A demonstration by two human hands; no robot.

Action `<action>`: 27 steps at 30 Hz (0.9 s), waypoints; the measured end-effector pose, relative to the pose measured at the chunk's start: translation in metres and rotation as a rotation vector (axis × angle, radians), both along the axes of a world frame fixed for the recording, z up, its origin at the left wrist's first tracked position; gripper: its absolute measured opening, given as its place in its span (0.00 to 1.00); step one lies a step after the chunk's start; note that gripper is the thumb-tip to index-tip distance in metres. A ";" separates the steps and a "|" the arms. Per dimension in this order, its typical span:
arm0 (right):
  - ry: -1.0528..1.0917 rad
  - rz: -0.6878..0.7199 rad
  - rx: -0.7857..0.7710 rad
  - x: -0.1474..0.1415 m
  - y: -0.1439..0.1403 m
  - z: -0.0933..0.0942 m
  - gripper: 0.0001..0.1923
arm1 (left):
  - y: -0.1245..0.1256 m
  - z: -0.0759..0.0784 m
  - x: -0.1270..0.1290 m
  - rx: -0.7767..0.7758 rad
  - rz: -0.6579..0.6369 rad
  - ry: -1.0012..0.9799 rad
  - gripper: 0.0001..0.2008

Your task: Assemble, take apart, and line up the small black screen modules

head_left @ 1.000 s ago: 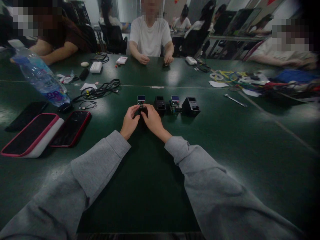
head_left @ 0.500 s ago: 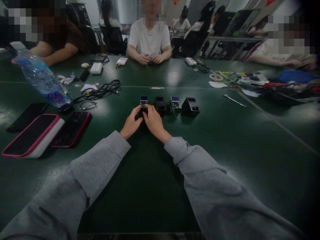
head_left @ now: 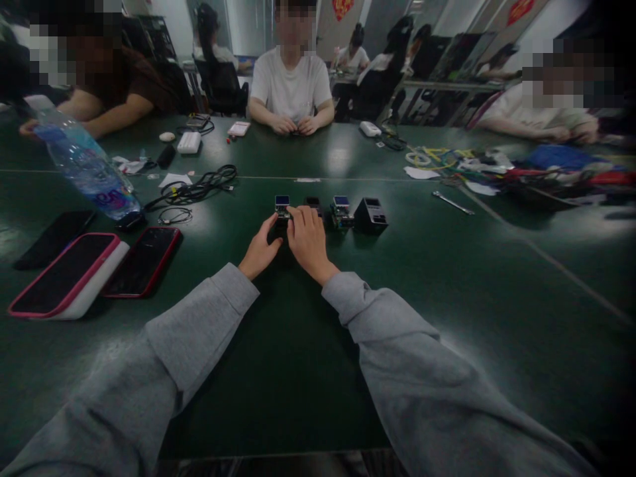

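A small circuit board with a little screen (head_left: 282, 201) stands upright on the green table, just beyond my hands. My left hand (head_left: 260, 249) is at its left side, index fingertip by the board's edge and thumb spread apart below. My right hand (head_left: 309, 242) lies to the right with fingers stretched out; its index fingertip is at the board's right edge. Those fingers partly cover a black case (head_left: 313, 201) behind them. Further right are a second circuit board with a screen (head_left: 341, 211) and another black case (head_left: 371, 216).
Phones (head_left: 144, 262) and a water bottle (head_left: 92, 162) are on the left, near black cables (head_left: 199, 185). To the right lie a wrench (head_left: 452, 203) and a heap of wires (head_left: 497, 162). A person in a white shirt (head_left: 291, 86) sits opposite.
My right hand's fingers have straightened and shifted over the nearer black case, showing more of the left circuit board. My left hand stays almost in place. The view has tilted slightly.
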State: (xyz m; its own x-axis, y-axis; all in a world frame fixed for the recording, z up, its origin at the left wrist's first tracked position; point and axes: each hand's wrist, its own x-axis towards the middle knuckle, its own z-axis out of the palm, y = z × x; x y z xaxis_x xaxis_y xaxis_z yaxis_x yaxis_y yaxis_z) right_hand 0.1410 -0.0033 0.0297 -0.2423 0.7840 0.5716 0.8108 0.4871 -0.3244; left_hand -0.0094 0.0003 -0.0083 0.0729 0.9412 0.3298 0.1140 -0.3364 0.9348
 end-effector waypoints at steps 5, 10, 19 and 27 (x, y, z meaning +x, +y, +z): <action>0.003 -0.047 0.051 0.024 0.001 -0.005 0.21 | 0.000 -0.001 -0.001 0.008 0.000 -0.008 0.33; -0.004 -0.058 0.045 0.044 -0.003 -0.012 0.21 | -0.002 0.000 -0.001 0.008 0.011 0.020 0.32; -0.063 0.007 -0.026 0.057 -0.012 -0.014 0.22 | -0.003 0.000 -0.002 0.009 0.017 0.057 0.32; -0.069 -0.069 0.043 0.063 -0.012 -0.010 0.21 | -0.007 0.007 -0.002 -0.022 0.029 0.095 0.32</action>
